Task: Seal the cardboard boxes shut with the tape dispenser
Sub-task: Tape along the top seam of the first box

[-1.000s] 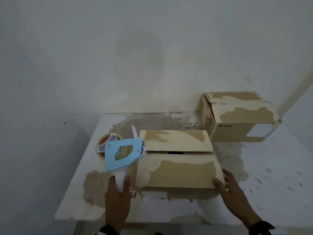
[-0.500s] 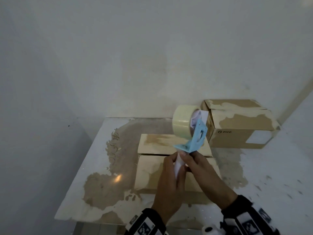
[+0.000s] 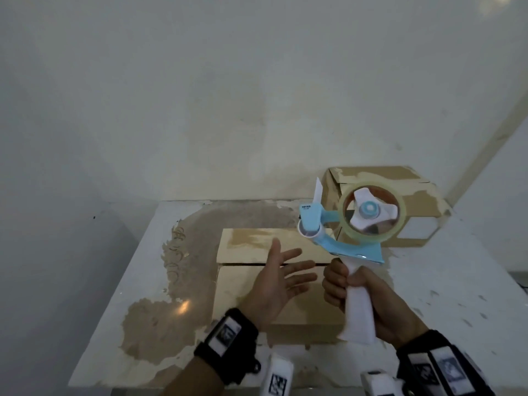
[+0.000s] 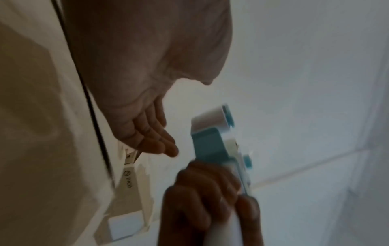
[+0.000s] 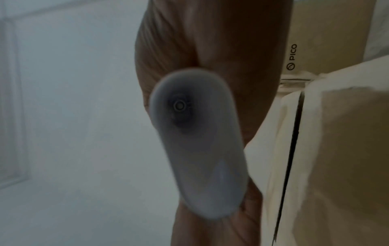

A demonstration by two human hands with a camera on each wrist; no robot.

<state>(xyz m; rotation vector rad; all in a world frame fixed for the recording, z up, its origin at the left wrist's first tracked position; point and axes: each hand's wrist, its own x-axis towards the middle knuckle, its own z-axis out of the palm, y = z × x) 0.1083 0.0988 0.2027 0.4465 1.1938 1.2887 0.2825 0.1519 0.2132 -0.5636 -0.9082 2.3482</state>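
My right hand [image 3: 357, 292] grips the white handle of the blue tape dispenser [image 3: 351, 230], held upright above the near cardboard box [image 3: 245, 244]. A roll of clear tape [image 3: 371, 214] sits on its hub. The left hand [image 3: 283, 278] hovers open, fingers spread, just left of the handle and over the box. The box's two top flaps are folded down with a dark seam between them. In the left wrist view the open left hand [image 4: 151, 133] is beside the dispenser's blue head [image 4: 210, 141]. The right wrist view shows the handle's butt end [image 5: 195, 143], blurred.
A second cardboard box [image 3: 417, 201], marked PICO, stands at the back right against the wall. Both boxes sit on a white table [image 3: 160, 310] with worn brown patches. The wall rises right behind, and the table's left edge drops off.
The left hand lifted the dispenser from the table's left side and passed it to the right hand. The left hand has let go and opened. The dispenser now stands upright at the right.
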